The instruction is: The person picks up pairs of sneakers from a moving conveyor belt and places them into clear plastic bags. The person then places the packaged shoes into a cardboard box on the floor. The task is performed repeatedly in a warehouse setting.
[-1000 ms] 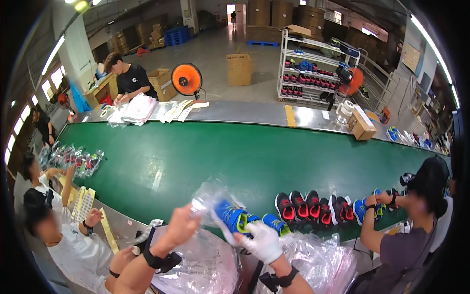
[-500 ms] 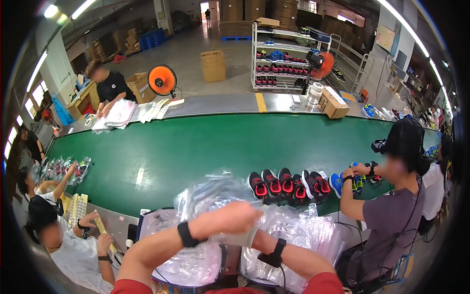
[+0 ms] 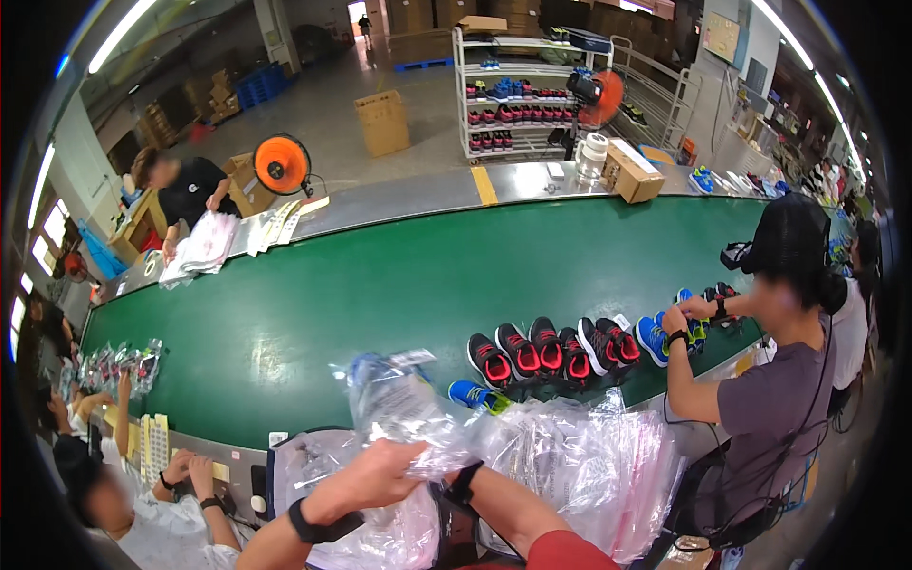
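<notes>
Around the desk: a row of black-and-red shoes (image 3: 546, 350) is sitting right of centre on the green desk (image 3: 285, 323), and a co-worker (image 3: 774, 375) at the right is handling blue-and-green shoes (image 3: 655, 337)
In the way: a loose blue shoe (image 3: 472, 393) is lying between the bag and that row, and a pile of clear bags (image 3: 579, 465) is crowding the lower right of centre; the left forearm (image 3: 332, 503) is covering part of another bag pile (image 3: 399, 537), lower left of centre
Bag in hand: a clear plastic bag (image 3: 404, 408) is hanging around lower centre, something blue showing through its top end
Which way: its long axis is running upper left to lower right, blue end pointing upper left
Left hand: the left hand (image 3: 385, 472) is reaching up and right, gripping the bag's lower end
Right hand: the right forearm (image 3: 522, 508) is angling up and left, but bag and left hand are hiding the hand, so can't tell its grip
</notes>
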### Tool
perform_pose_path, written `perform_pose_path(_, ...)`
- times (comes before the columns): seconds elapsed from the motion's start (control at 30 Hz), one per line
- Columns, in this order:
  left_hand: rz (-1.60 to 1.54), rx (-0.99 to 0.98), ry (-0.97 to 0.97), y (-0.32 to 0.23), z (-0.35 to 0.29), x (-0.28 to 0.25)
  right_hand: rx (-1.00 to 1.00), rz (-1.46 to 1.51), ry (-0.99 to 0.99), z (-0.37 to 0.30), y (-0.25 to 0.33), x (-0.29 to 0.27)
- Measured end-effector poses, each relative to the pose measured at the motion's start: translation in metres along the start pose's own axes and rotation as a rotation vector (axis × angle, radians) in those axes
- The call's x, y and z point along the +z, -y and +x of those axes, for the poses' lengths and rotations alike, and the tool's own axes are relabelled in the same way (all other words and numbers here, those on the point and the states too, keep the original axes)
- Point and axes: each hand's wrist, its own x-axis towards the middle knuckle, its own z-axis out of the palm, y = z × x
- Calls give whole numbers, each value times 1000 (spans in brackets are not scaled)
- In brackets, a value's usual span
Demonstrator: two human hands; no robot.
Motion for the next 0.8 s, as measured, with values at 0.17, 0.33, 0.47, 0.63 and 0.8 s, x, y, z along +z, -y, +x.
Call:
perform_pose_path(0.17,-307,-453,-531,76,-19,-38,-213,76,-421,-8,21,31)
perform_pose_path(0.33,-952,-647,-634,109,-32,-35,68,748,55,-19,-2,-65)
perform_pose_path(0.47,-1024,-500,-376,74,-3,5,104,1152,325,-15,-4,-96)
perform_pose_path(0.63,-1019,-585,-624,63,-2,20,259,1327,329,-36,-29,-115)
perform_pose_path(0.8,-1175,-493,-834,57,-4,7,405,1238,57,-58,-85,-121)
